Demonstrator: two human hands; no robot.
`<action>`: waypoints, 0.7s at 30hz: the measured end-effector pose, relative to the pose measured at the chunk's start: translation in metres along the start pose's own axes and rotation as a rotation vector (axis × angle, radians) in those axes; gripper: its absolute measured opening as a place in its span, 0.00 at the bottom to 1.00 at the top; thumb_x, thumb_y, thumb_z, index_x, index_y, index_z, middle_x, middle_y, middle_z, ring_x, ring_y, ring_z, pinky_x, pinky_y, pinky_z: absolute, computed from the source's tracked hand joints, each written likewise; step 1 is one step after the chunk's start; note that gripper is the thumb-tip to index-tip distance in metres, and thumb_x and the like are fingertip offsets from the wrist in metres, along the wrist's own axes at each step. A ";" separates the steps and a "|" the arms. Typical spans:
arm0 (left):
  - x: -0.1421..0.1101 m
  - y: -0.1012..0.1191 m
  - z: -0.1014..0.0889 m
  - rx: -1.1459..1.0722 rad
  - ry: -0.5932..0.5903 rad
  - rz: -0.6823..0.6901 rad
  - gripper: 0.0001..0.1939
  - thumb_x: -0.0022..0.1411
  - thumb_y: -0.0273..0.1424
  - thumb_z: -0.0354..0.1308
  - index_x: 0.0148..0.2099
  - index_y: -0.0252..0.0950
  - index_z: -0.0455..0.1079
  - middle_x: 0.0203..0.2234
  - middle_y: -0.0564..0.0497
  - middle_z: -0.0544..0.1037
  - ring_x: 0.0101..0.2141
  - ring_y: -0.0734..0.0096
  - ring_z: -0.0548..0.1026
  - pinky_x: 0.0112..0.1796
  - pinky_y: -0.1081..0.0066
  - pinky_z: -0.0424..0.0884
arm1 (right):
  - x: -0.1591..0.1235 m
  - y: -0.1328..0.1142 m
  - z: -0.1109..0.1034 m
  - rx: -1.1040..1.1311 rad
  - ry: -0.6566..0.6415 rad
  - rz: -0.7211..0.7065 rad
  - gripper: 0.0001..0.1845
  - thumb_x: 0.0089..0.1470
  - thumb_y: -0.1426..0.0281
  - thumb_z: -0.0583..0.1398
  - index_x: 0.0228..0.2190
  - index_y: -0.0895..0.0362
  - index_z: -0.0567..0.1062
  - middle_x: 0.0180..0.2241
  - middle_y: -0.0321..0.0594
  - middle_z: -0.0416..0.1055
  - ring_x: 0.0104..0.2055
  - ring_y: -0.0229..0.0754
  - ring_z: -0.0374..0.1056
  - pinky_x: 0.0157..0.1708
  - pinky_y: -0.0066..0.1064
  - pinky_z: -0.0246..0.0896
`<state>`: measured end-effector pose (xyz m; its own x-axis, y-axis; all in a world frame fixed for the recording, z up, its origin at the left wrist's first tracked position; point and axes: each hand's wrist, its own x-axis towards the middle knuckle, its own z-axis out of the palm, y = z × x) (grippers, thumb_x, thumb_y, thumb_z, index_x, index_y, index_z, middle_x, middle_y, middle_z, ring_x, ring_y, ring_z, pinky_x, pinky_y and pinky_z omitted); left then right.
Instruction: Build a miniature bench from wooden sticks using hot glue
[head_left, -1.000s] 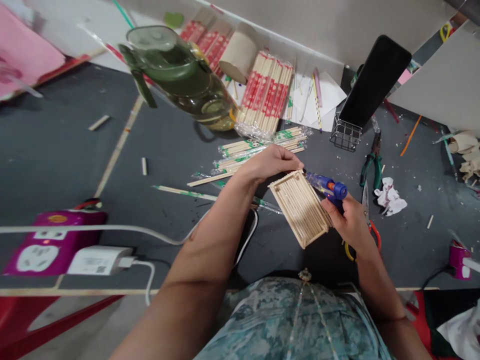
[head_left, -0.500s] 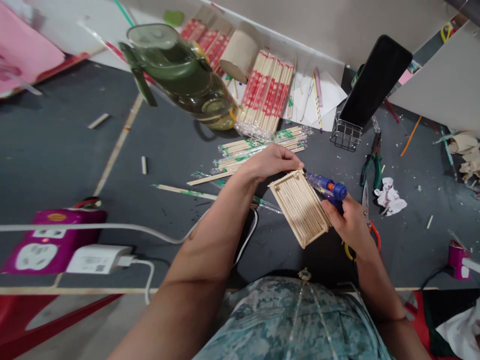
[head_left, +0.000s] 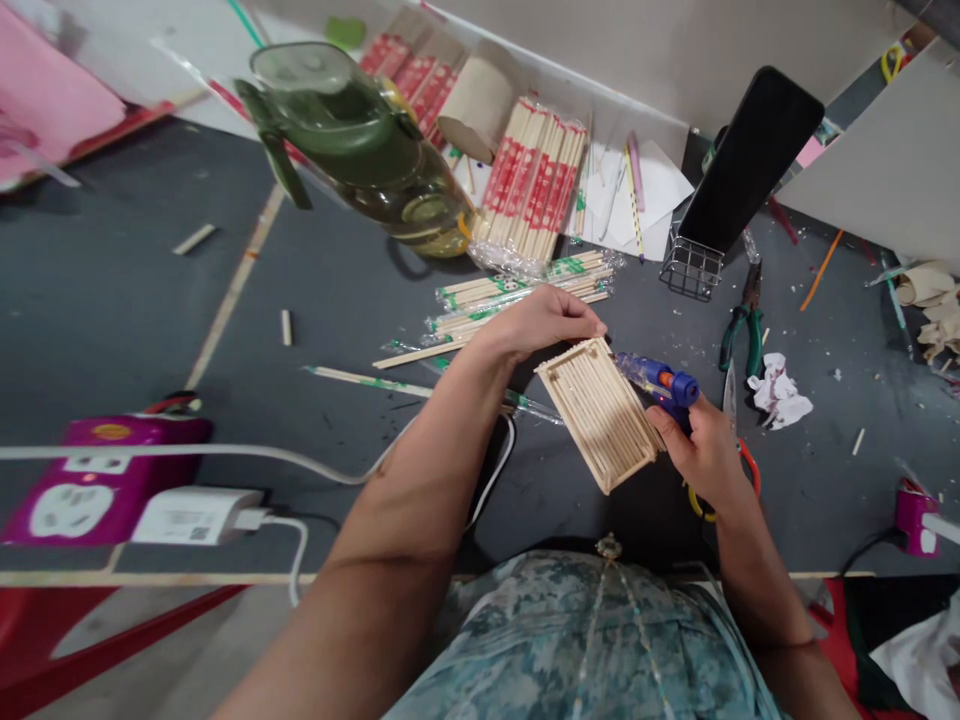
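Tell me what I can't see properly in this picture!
All in the head view:
Glue gun: most of its handle is hidden by the right hand.
Tray: its underside is turned away from the camera.
Scissors: partly covered by the right hand.
Charger: its print is too small to read.
Pink sheet: cut off by the left edge.

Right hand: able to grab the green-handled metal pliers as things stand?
Probably not: the right hand is wrapped around the blue plastic glue gun. With that put down, likely yes: the green-handled metal pliers lie close by, in plain view on the dark table.
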<state>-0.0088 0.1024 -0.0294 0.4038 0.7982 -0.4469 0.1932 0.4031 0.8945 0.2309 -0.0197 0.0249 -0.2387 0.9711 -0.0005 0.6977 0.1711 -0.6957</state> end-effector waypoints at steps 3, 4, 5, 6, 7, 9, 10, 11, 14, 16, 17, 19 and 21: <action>0.001 0.000 0.000 -0.008 0.000 -0.015 0.07 0.52 0.34 0.67 0.28 0.35 0.80 0.21 0.51 0.80 0.22 0.75 0.74 0.27 0.75 0.71 | -0.003 0.001 -0.001 0.009 -0.005 0.013 0.14 0.65 0.61 0.57 0.47 0.55 0.75 0.38 0.45 0.80 0.40 0.49 0.78 0.39 0.35 0.73; 0.001 0.000 0.000 -0.006 0.001 -0.017 0.07 0.52 0.34 0.67 0.28 0.35 0.80 0.21 0.51 0.80 0.21 0.75 0.74 0.27 0.75 0.71 | -0.004 0.001 -0.001 0.011 -0.007 0.017 0.15 0.65 0.61 0.57 0.48 0.55 0.75 0.37 0.44 0.80 0.39 0.49 0.78 0.40 0.35 0.73; 0.001 0.000 0.000 -0.004 0.000 -0.017 0.07 0.53 0.34 0.67 0.28 0.35 0.80 0.21 0.51 0.80 0.21 0.75 0.74 0.27 0.75 0.71 | -0.004 0.002 -0.001 0.012 -0.008 0.021 0.15 0.65 0.61 0.57 0.48 0.55 0.75 0.38 0.44 0.80 0.40 0.49 0.78 0.40 0.35 0.73; 0.001 0.000 0.000 -0.001 -0.001 -0.015 0.07 0.53 0.34 0.67 0.28 0.35 0.79 0.21 0.52 0.80 0.21 0.75 0.74 0.27 0.75 0.70 | -0.005 0.002 -0.001 0.011 -0.008 0.023 0.15 0.65 0.61 0.57 0.48 0.55 0.75 0.38 0.45 0.80 0.40 0.49 0.78 0.40 0.35 0.73; 0.001 0.000 -0.001 0.000 -0.001 -0.013 0.08 0.53 0.35 0.67 0.28 0.35 0.79 0.21 0.52 0.80 0.21 0.75 0.74 0.27 0.75 0.71 | -0.006 0.002 -0.002 0.010 -0.007 0.025 0.15 0.65 0.61 0.57 0.48 0.55 0.75 0.39 0.45 0.80 0.41 0.49 0.78 0.40 0.35 0.73; 0.001 0.000 -0.001 0.002 0.002 -0.009 0.08 0.52 0.35 0.67 0.28 0.35 0.79 0.21 0.52 0.80 0.22 0.75 0.74 0.27 0.75 0.71 | -0.007 0.002 -0.003 0.011 -0.011 0.029 0.15 0.65 0.61 0.57 0.47 0.55 0.76 0.40 0.45 0.80 0.41 0.49 0.78 0.39 0.35 0.73; 0.001 0.000 -0.001 0.006 0.003 -0.009 0.08 0.52 0.35 0.67 0.28 0.35 0.79 0.21 0.52 0.80 0.22 0.75 0.74 0.27 0.74 0.71 | -0.008 0.002 -0.004 0.013 -0.013 0.031 0.15 0.65 0.61 0.58 0.47 0.55 0.76 0.40 0.45 0.80 0.41 0.49 0.78 0.39 0.35 0.73; 0.001 -0.001 -0.001 0.012 0.005 -0.008 0.08 0.52 0.35 0.67 0.28 0.35 0.79 0.21 0.52 0.80 0.22 0.74 0.74 0.27 0.74 0.71 | -0.008 0.002 -0.004 0.015 -0.015 0.035 0.14 0.65 0.61 0.58 0.47 0.55 0.76 0.39 0.45 0.80 0.40 0.49 0.78 0.38 0.35 0.73; 0.001 -0.001 -0.001 0.029 0.000 -0.002 0.08 0.53 0.35 0.67 0.28 0.36 0.79 0.21 0.51 0.80 0.22 0.74 0.75 0.27 0.74 0.70 | -0.011 0.001 -0.007 0.022 -0.017 0.043 0.13 0.64 0.61 0.58 0.46 0.55 0.76 0.38 0.45 0.80 0.38 0.49 0.78 0.38 0.35 0.73; 0.001 -0.001 -0.002 0.029 -0.009 0.004 0.08 0.53 0.35 0.66 0.28 0.36 0.79 0.21 0.51 0.80 0.22 0.74 0.75 0.27 0.74 0.70 | -0.013 0.000 -0.009 0.026 -0.023 0.048 0.13 0.64 0.62 0.58 0.46 0.54 0.76 0.38 0.44 0.80 0.38 0.48 0.78 0.38 0.34 0.73; 0.002 -0.002 -0.002 0.025 -0.013 0.007 0.08 0.53 0.35 0.67 0.28 0.36 0.79 0.21 0.51 0.80 0.22 0.74 0.75 0.27 0.74 0.70 | -0.014 0.000 -0.009 0.026 -0.026 0.050 0.14 0.64 0.62 0.58 0.47 0.55 0.76 0.38 0.44 0.81 0.38 0.48 0.78 0.38 0.34 0.73; 0.002 -0.002 -0.002 0.016 -0.016 0.011 0.08 0.53 0.35 0.67 0.28 0.36 0.79 0.21 0.52 0.80 0.22 0.74 0.74 0.27 0.74 0.70 | -0.017 0.000 -0.011 0.025 -0.032 0.058 0.13 0.64 0.63 0.58 0.46 0.55 0.76 0.37 0.44 0.81 0.38 0.48 0.78 0.38 0.34 0.72; 0.002 -0.002 -0.002 0.019 -0.013 0.011 0.08 0.52 0.36 0.67 0.28 0.36 0.79 0.21 0.52 0.80 0.22 0.74 0.74 0.28 0.75 0.70 | -0.019 -0.001 -0.012 0.031 -0.035 0.063 0.12 0.64 0.63 0.58 0.44 0.55 0.77 0.36 0.44 0.81 0.38 0.48 0.78 0.37 0.33 0.72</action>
<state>-0.0100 0.1040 -0.0320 0.4178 0.7963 -0.4374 0.2057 0.3860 0.8993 0.2430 -0.0365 0.0338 -0.2187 0.9733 -0.0694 0.6912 0.1043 -0.7151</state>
